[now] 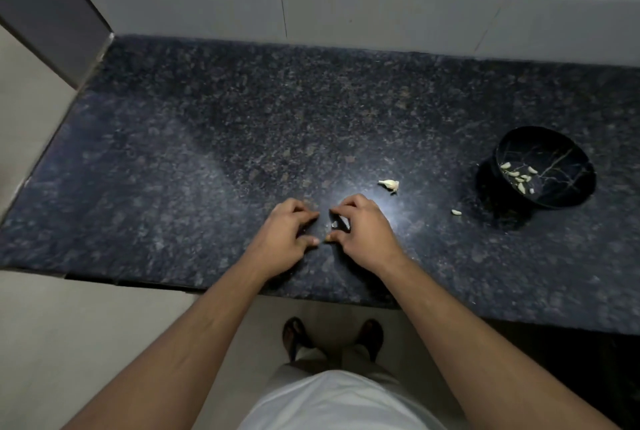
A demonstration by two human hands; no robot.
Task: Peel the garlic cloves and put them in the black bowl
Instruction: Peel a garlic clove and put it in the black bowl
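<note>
Both hands work close together over the dark tabletop. The right hand has its fingers curled round a small pale garlic clove; the left hand is curled too, but whether it holds anything cannot be told. A clove is light, firm and slippery once bared, its skin papery and brittle, so pinching it at the ends probably works best. The black bowl, well to the right, holds peeled cloves; one loose clove lies just outside it, and a garlic piece waits nearer the hands.

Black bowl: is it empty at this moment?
No. The black bowl holds several pale peeled garlic cloves lying in its left part, and one more clove lies on the counter beside it.
</note>
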